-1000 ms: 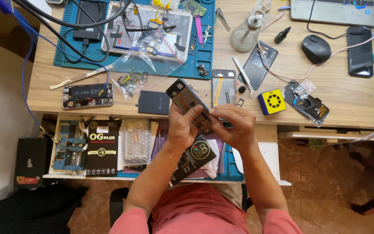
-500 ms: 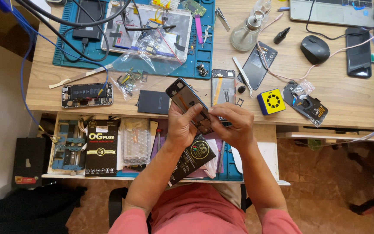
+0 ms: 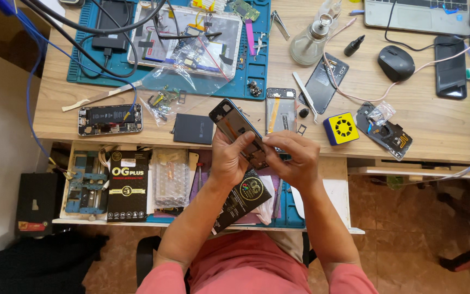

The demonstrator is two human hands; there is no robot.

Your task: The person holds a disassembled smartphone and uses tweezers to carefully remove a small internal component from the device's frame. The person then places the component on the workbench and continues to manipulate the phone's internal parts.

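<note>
- Left hand (image 3: 228, 159) grips the open phone (image 3: 240, 130) from below, fingers wrapped round its lower end; phone tilted, just over the desk edge (image 3: 202, 142).
- Right hand (image 3: 295, 158) pinches the phone's near end; what the fingertips hold, if anything, is unclear.
- Beyond the phone: second phone frame (image 3: 280, 109), tweezers (image 3: 304, 97).
- Right of it: yellow box (image 3: 341, 128).
- Farther: blue mat (image 3: 257, 71).

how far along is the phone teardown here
Looks midway. Done: the opened phone frame is bare inside, and a dark flat battery-like slab and small loose parts lie on the wooden desk. In hand: left hand holds the frame, right hand fingers pinch its lower end. Left: nothing looks refitted.
</note>
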